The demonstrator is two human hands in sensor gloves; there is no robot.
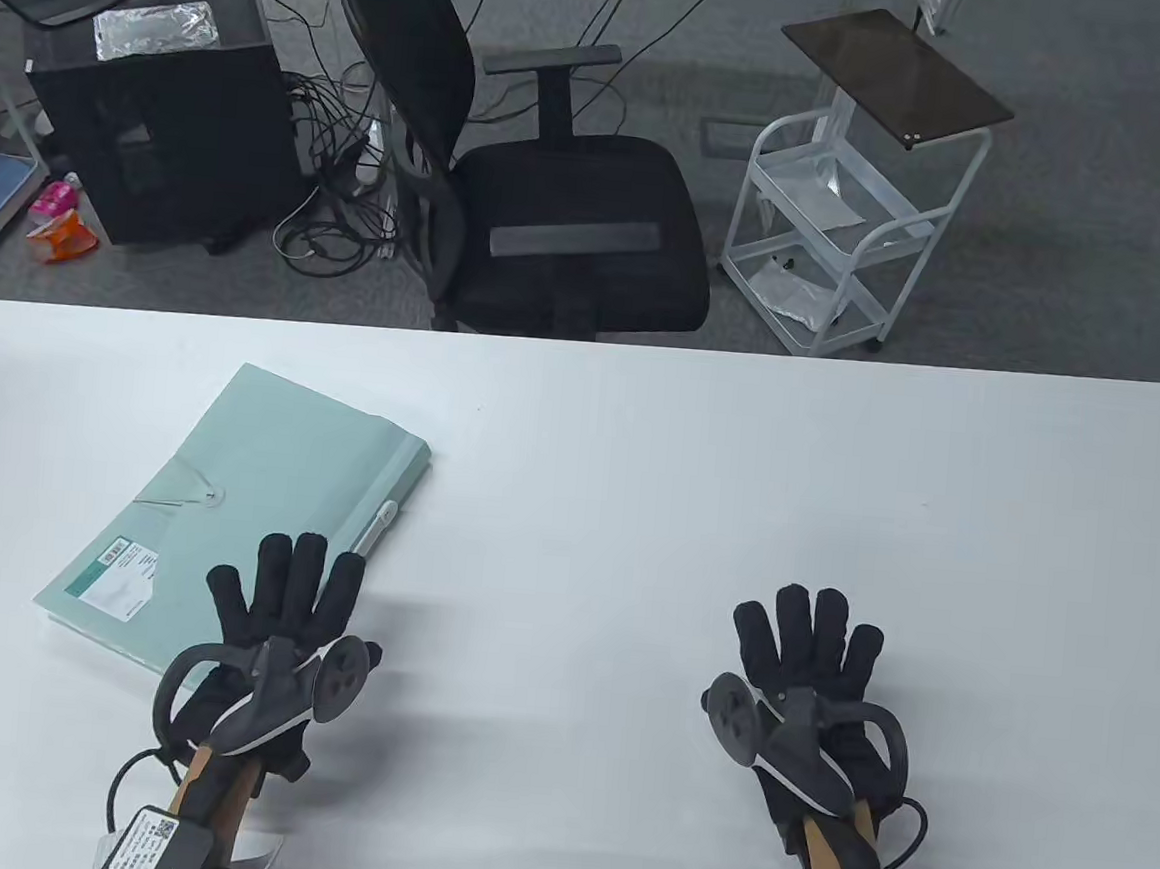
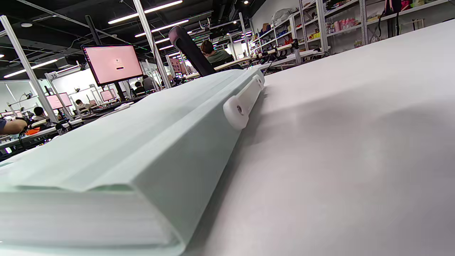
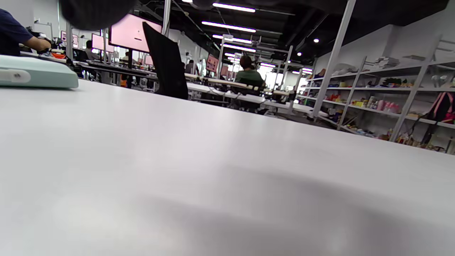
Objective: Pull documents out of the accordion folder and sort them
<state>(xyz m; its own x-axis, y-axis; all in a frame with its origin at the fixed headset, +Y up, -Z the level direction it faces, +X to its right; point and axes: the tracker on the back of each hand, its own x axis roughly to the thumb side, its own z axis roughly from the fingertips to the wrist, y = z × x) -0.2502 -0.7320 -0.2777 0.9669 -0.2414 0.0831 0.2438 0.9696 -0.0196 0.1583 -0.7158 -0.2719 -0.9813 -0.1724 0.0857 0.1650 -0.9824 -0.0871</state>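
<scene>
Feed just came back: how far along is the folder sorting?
Nothing looks done: the accordion folder lies flat on the table, flap down, no documents out. Nothing is in hand; the left hand is spread flat over the folder's near corner, the right hand spread flat, away from it. Opening, pulling and sorting all remain.

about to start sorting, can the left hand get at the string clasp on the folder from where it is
Probably yes: the left hand lies open over the folder's near corner, and the clasp sits uncovered just beyond its fingertips.
</scene>
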